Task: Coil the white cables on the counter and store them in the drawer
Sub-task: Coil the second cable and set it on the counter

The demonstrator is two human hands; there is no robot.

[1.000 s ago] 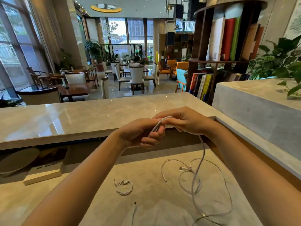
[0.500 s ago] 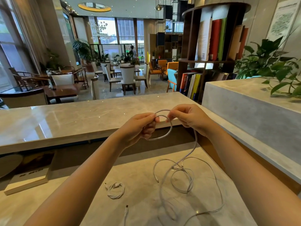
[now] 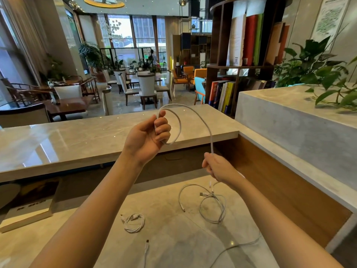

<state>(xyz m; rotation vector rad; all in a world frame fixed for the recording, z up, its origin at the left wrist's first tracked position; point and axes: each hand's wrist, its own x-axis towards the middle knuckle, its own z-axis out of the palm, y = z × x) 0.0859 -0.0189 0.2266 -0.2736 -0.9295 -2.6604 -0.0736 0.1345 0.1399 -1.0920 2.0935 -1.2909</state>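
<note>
White cable [image 3: 201,120], in hand: one loop gathered at the left hand [image 3: 148,136], raised above the table [image 3: 173,238]; the line arcs over and drops to the right hand [image 3: 218,168], then trails down onto the surface. Left fingers [image 3: 162,130] clenched on the loop. Right fingers closed around the running length, held lower and nearer the right.
Loose white cable [image 3: 212,207]: slack rings on the table, below the right hand, connector ends showing.
Small coiled white cable [image 3: 134,222]: wound, lying apart to the left of the loose one.
Cable end with plug [image 3: 146,246]: near edge of the table.
Book [image 3: 27,215]: flat, far left, under the raised ledge [image 3: 77,140].
</note>
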